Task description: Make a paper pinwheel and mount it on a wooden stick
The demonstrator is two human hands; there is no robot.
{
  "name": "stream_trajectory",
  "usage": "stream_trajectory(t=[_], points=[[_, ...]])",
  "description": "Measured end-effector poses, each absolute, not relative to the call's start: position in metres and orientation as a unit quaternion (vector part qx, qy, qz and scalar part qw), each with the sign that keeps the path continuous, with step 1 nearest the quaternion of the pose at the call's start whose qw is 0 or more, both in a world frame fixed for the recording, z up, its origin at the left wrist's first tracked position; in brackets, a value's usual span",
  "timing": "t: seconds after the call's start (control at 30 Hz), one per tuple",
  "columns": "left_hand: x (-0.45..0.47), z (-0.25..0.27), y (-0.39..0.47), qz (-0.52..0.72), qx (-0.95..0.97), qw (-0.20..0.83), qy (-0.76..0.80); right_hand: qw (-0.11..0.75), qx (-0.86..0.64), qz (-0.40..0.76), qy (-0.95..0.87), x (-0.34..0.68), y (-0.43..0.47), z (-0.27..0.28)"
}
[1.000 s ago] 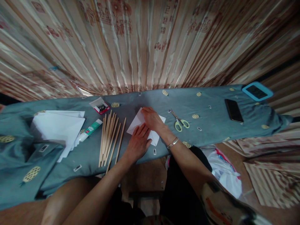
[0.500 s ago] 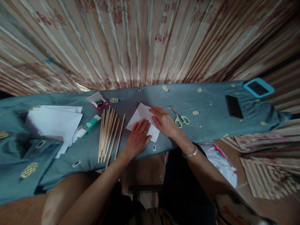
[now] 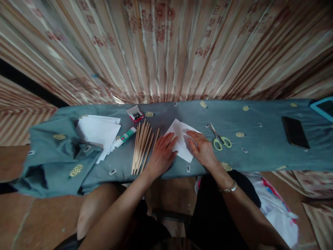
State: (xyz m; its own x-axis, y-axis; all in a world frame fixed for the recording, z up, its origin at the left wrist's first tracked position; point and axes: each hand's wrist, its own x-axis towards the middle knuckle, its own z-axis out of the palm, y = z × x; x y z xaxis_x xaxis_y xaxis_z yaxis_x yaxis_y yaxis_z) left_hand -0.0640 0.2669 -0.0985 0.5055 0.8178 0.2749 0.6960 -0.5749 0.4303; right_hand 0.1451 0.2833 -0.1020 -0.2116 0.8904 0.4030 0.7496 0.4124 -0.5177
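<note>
Paper point(image 3: 181, 140) lies at the frame's centre, left hand point(image 3: 161, 152) at its left side and right hand point(image 3: 203, 148) at its right, fingers outstretched and gripping nothing, seemingly to keep it flat; scissors point(image 3: 219, 136) lie right of centre, apparently within easy reach.

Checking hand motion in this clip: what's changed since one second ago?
Right hand moved from the white paper's far corner to its right side, away from the left hand, which remains on the paper's left side. No new grasp visible. Scissors, wooden sticks and green-and-white tube stayed put.
</note>
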Motion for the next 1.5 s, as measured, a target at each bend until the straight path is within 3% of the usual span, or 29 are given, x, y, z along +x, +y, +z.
stream_trajectory(t=[0.2,0.37,0.67,0.83,0.93,1.1,1.17,1.3,1.5], points=[[-0.142,-0.086,0.283,0.300,0.753,0.054,0.583,0.334,-0.514,0.086,-0.785,0.138,0.282,-0.108],[-0.194,-0.090,0.279,0.278,0.702,0.021,0.655,0.332,-0.511,0.094,-0.787,0.140,0.284,-0.109],[-0.215,-0.102,0.280,0.193,0.708,0.015,0.679,0.344,-0.515,0.094,-0.779,0.140,0.285,-0.107],[-0.211,-0.088,0.279,0.262,0.674,0.033,0.690,0.355,-0.524,0.104,-0.767,0.140,0.285,-0.104],[-0.184,-0.080,0.278,0.376,0.628,0.130,0.669,0.372,-0.541,0.166,-0.736,0.133,0.281,-0.100],[-0.111,-0.075,0.265,0.428,0.500,0.537,0.528,0.396,-0.472,0.473,-0.630,0.114,0.274,-0.084],[-0.090,-0.077,0.257,0.405,0.457,0.624,0.487,0.389,-0.396,0.587,-0.590,0.111,0.273,-0.077],[-0.073,-0.079,0.246,0.379,0.365,0.722,0.450,0.372,-0.343,0.709,-0.492,0.113,0.270,-0.070],[-0.065,-0.070,0.248,0.391,0.277,0.736,0.478,0.423,-0.371,0.717,-0.411,0.109,0.268,-0.073]])
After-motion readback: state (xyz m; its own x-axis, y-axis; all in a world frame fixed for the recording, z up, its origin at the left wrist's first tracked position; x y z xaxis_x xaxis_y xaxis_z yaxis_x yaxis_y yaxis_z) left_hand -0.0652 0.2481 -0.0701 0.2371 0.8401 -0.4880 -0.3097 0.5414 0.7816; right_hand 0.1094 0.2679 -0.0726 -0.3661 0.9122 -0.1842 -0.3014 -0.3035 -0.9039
